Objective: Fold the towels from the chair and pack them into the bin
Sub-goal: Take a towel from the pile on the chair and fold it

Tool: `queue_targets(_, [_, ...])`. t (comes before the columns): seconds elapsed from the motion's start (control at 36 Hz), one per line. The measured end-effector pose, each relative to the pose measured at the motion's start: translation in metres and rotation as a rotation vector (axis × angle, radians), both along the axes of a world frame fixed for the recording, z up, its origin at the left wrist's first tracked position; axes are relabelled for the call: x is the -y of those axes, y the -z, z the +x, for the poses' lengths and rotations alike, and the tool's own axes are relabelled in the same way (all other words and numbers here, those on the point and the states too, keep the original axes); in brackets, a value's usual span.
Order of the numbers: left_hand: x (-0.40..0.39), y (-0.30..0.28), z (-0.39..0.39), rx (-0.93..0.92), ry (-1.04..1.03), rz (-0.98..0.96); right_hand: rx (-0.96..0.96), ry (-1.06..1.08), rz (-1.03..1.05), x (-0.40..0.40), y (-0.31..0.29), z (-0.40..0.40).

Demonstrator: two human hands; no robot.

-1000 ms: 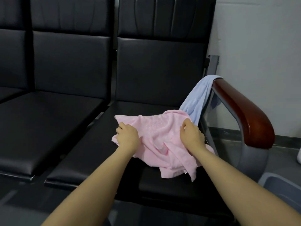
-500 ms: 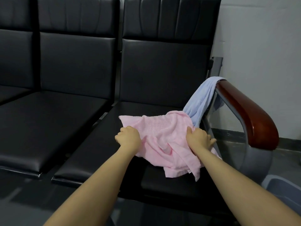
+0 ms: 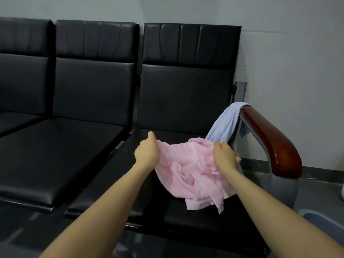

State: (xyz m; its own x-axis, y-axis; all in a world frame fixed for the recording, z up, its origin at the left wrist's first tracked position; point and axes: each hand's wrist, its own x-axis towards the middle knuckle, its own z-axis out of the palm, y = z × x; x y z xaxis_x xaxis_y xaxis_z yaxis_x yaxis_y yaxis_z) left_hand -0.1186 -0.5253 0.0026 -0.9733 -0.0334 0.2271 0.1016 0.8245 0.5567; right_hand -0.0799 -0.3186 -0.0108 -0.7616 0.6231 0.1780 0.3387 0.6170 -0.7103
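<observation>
I am seeing the left hand (image 3: pixel 147 152) pinching the left upper edge of the pink towel (image 3: pixel 188 172), thumb pointing up and fingers curled around the cloth. The right hand (image 3: pixel 224 157) is gripping the right upper edge of the same towel, fingers closed on the fabric. The towel is hanging crumpled between both hands, its lower part drooping toward the black seat (image 3: pixel 186 216) of the chair at the right end of the row. Just behind the right hand, a blue towel (image 3: pixel 226 123) is lying draped over the back end of the brown armrest (image 3: pixel 270 140). A corner of the grey bin (image 3: pixel 323 220) is showing at the lower right, beside the chair.
</observation>
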Motion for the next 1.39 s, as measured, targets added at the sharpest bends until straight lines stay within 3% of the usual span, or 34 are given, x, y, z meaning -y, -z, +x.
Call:
queue_targets(0.14, [-0.005,-0.027,0.01,-0.119,0.081,0.449,-0.056,-0.019,-0.074,0.006,-0.034,0.011])
queue_targets(0.39, [-0.029,-0.072,0.026,-0.32,0.263,0.516,-0.329,-0.226,-0.226,0.02,-0.079,0.02])
queue_targets(0.5, [-0.034,-0.092,0.027,-0.322,0.302,0.55,-0.505,-0.283,-0.24,0.024,-0.1,0.027])
queue_targets(0.61, [-0.039,-0.107,0.03,-0.318,0.378,0.484,-0.613,-0.315,-0.119,0.02,-0.12,0.029])
queue_targets(0.81, [-0.058,-0.118,0.044,-0.241,0.505,0.208,-0.728,-0.354,-0.174,0.026,-0.154,0.03])
queue_targets(1.08, [-0.07,-0.137,0.041,-0.368,0.4,0.287,-0.648,-0.42,-0.26,0.017,-0.148,0.041])
queue_targets(1.25, [-0.065,-0.152,0.027,-0.432,0.406,0.311,-0.521,-0.465,-0.15,0.005,-0.127,0.047])
queue_targets(1.39, [-0.065,-0.154,0.022,-0.426,0.455,0.283,-0.54,-0.47,-0.141,0.004,-0.125,0.051])
